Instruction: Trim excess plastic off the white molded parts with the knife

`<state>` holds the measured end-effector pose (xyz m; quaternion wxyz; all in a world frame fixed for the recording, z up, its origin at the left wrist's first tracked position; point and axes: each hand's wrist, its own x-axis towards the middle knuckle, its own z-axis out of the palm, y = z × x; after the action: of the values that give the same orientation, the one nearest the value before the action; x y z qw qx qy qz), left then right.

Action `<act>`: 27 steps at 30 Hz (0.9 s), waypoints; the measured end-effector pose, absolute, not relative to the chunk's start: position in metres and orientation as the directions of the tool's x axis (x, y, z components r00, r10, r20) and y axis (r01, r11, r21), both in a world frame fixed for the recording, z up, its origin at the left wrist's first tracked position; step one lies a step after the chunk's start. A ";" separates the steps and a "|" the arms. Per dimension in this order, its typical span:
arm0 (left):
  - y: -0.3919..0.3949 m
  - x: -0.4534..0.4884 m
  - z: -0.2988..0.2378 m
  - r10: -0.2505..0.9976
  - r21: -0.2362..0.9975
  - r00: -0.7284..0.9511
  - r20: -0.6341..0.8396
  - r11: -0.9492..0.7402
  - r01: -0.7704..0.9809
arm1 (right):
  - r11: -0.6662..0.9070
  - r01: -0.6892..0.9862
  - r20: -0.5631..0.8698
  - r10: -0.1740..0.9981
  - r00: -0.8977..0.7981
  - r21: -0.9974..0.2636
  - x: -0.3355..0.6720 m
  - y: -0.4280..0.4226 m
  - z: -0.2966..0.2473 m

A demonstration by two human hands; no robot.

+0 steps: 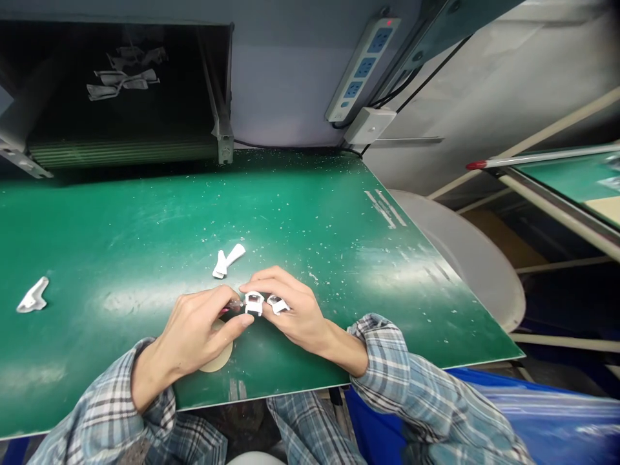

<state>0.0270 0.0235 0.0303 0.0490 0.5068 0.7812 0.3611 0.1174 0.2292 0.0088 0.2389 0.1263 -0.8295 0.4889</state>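
My left hand (198, 332) is closed around a small metal-tipped tool (235, 303) with a bit of pink-red at its handle; most of it is hidden by the fingers. Its thumb touches the lower edge of a white plastic part (254, 303). My right hand (293, 307) is closed on that same part, with the index finger over its top. A second white plastic piece (278, 305) shows within the right fingers. Just beyond my hands lie white plastic pieces (227, 261) on the green table (300, 219). Under the left wrist sits a round beige disc (219, 359).
Another white piece (33, 295) lies at the far left. At the back, a conveyor belt (126, 123) carries several white parts (123, 82). A power strip (363, 68) is fixed on the wall. White crumbs dot the tabletop. A grey-white round surface (465, 258) stands beyond the right edge.
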 end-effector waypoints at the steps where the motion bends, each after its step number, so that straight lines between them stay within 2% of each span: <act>1: 0.024 0.028 0.030 0.827 0.602 -0.478 0.296 0.227 0.765 | 0.494 -0.450 0.526 0.019 -0.850 -0.744 0.118 0.229 0.009; 10: 0.025 0.028 0.029 0.838 0.615 -0.469 0.277 0.221 0.757 | 0.526 -0.451 0.544 0.026 -0.839 -0.721 0.119 0.228 0.011; 18: 0.025 0.026 0.030 0.867 0.709 -0.459 0.192 0.201 0.676 | 0.504 -0.454 0.539 0.027 -0.842 -0.735 0.120 0.227 0.010; 24: 0.026 0.025 0.030 0.897 0.836 -0.440 0.041 0.210 0.506 | 0.492 -0.440 0.519 0.028 -0.854 -0.751 0.119 0.227 0.009; 27: 0.026 0.026 0.032 0.871 0.847 -0.486 0.064 0.210 0.488 | 0.461 -0.421 0.489 0.034 -0.871 -0.781 0.119 0.226 0.009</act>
<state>0.0256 0.0258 0.0317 0.2216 0.4558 0.7454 0.4329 0.1187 0.2265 0.0086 0.2247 0.1173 -0.8245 0.5059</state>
